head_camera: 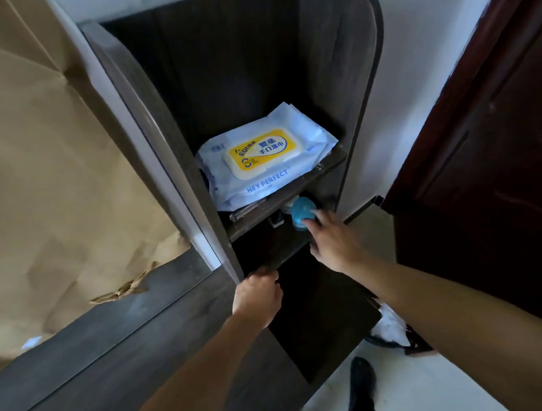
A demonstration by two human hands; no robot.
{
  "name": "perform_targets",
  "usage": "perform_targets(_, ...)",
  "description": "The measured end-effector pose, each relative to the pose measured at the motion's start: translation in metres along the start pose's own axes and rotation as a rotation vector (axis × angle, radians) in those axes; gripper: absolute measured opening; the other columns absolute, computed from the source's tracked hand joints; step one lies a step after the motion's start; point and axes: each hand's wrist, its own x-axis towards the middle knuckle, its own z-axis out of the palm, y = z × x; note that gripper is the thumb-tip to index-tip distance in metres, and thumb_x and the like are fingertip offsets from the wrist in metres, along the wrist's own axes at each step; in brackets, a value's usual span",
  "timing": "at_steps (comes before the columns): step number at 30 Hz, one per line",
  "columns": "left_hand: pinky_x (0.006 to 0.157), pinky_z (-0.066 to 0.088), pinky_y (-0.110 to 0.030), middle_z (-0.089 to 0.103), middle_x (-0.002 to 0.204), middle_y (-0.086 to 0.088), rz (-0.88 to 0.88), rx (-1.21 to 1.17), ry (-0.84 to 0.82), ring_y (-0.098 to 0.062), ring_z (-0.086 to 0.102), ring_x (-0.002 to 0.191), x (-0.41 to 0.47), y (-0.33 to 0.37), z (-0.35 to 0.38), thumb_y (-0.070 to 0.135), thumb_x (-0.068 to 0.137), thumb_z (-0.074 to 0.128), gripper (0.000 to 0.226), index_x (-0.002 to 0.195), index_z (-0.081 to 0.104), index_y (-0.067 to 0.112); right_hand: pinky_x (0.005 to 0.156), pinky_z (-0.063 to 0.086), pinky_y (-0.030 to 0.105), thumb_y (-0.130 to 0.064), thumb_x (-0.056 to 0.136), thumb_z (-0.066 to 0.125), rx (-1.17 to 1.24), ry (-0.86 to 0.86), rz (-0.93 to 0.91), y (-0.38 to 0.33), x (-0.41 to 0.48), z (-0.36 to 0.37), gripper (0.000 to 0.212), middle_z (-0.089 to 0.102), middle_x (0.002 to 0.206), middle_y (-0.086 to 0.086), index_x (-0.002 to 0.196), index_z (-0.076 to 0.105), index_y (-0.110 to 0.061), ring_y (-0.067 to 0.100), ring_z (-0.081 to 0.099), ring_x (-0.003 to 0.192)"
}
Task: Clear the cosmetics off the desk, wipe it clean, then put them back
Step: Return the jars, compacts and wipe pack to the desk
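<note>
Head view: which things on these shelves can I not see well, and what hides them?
- Blue-capped container: body hidden by the upper shelf and the right hand; grip blurred.
- Small dark item beside it: shadowed, too small.
- Flat objects under the wipes pack: mostly covered by it.
- Left hand: fingertips hidden behind its back; hold unclear.

The left forearm (189,364) and the right forearm (454,300) are bare from the wrist to the frame's edge. The left hand (258,294) and the right hand (333,243) are bare as well. The wide lens stretches both forearms, so they look broad at the edge and taper toward the wrists. The right hand's fingertips are blurred. Low in the view, one foot (361,378) wears something black or near black, narrow, with a rounded toe. Whether it is a sock, slipper or shoe cannot be told. The dark runs on to the bottom edge.
</note>
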Motion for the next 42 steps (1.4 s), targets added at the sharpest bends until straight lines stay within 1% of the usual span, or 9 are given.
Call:
perform_targets(5, 0.080, 0.049, -0.035, 0.063, 0.111, -0.007, -0.176, -0.062, 0.018, -0.029, 0.062, 0.097, 0.022, 0.008, 0.006, 0.026, 0.091, 0.047, 0.025, 0.109, 0.062, 0.017, 0.081, 0.053, 0.044, -0.023, 0.075, 0.068, -0.031, -0.062, -0.074, 0.016, 0.060, 0.009, 0.069, 0.027, 0.144, 0.013, 0.137, 0.038, -0.019, 0.037, 0.036, 0.122)
perform_targets(9, 0.077, 0.050, -0.036, 0.062, 0.110, -0.008, -0.290, -0.088, 0.081, -0.031, 0.062, 0.096, 0.043, 0.013, 0.013, 0.023, 0.088, 0.052, 0.022, 0.104, 0.064, 0.015, 0.079, 0.052, 0.041, -0.019, 0.078, 0.066, 0.004, -0.102, -0.145, 0.024, 0.078, 0.024, 0.071, 0.026, 0.142, 0.013, 0.140, 0.032, -0.022, 0.034, 0.036, 0.120)
perform_targets(12, 0.080, 0.050, -0.038, 0.058, 0.119, -0.009, -0.354, -0.107, 0.112, -0.032, 0.061, 0.100, 0.066, 0.016, 0.018, 0.023, 0.088, 0.054, 0.027, 0.112, 0.062, 0.016, 0.074, 0.055, 0.041, -0.015, 0.079, 0.065, 0.025, -0.087, -0.214, 0.035, 0.075, 0.029, 0.068, 0.033, 0.136, 0.014, 0.139, 0.034, -0.022, 0.035, 0.040, 0.116)
perform_targets(17, 0.097, 0.045, -0.044, 0.031, 0.145, -0.012, -0.428, -0.078, 0.099, -0.033, 0.040, 0.128, 0.109, 0.023, 0.019, 0.022, 0.085, 0.058, 0.064, 0.144, 0.032, 0.023, 0.074, 0.051, 0.037, -0.026, 0.078, 0.069, 0.059, -0.164, -0.304, 0.054, 0.062, 0.022, 0.060, 0.033, 0.127, 0.012, 0.129, 0.038, -0.022, 0.032, 0.053, 0.104)
perform_targets(21, 0.105, 0.039, -0.043, 0.026, 0.151, -0.010, -0.390, -0.072, 0.078, -0.035, 0.032, 0.134, 0.144, 0.029, 0.020, 0.017, 0.082, 0.060, 0.080, 0.149, 0.018, 0.029, 0.066, 0.046, 0.032, -0.026, 0.071, 0.073, 0.147, -0.217, -0.397, 0.081, 0.045, 0.023, 0.063, 0.040, 0.126, 0.007, 0.127, 0.045, -0.023, 0.030, 0.058, 0.095)
perform_targets(25, 0.107, 0.037, -0.039, 0.031, 0.150, -0.006, -0.392, -0.062, 0.074, -0.033, 0.036, 0.132, 0.162, 0.033, 0.026, 0.014, 0.083, 0.058, 0.068, 0.144, 0.033, 0.029, 0.064, 0.035, 0.025, -0.029, 0.066, 0.075, 0.179, -0.213, -0.430, 0.106, 0.029, 0.030, 0.061, 0.048, 0.123, 0.000, 0.122, 0.050, -0.024, 0.020, 0.053, 0.106)
perform_targets(29, 0.094, 0.046, -0.037, 0.048, 0.128, -0.010, -0.390, -0.086, 0.141, -0.032, 0.046, 0.120, 0.154, 0.041, 0.037, 0.013, 0.086, 0.057, 0.042, 0.127, 0.055, 0.022, 0.069, 0.036, 0.027, -0.033, 0.065, 0.073, 0.163, -0.261, -0.423, 0.125, 0.018, 0.041, 0.060, 0.050, 0.113, -0.001, 0.120, 0.049, -0.026, 0.019, 0.051, 0.099)
perform_targets(35, 0.083, 0.051, -0.040, 0.048, 0.117, -0.012, -0.356, -0.167, 0.205, -0.032, 0.053, 0.106, 0.092, 0.057, 0.046, 0.007, 0.082, 0.056, 0.040, 0.120, 0.059, 0.016, 0.067, 0.051, 0.038, -0.037, 0.061, 0.069, 0.180, -0.304, -0.408, 0.118, 0.000, 0.049, 0.062, 0.049, 0.111, -0.002, 0.119, 0.048, -0.029, 0.020, 0.051, 0.099)
perform_targets(42, 0.076, 0.052, -0.040, 0.049, 0.111, -0.010, -0.396, -0.127, 0.238, -0.029, 0.051, 0.103, -0.018, 0.037, 0.050, 0.011, 0.084, 0.055, 0.032, 0.115, 0.059, 0.014, 0.074, 0.051, 0.035, -0.041, 0.067, 0.068, 0.128, -0.347, -0.565, 0.052, -0.021, 0.047, 0.066, 0.043, 0.119, -0.004, 0.126, 0.042, -0.030, 0.018, 0.046, 0.105)
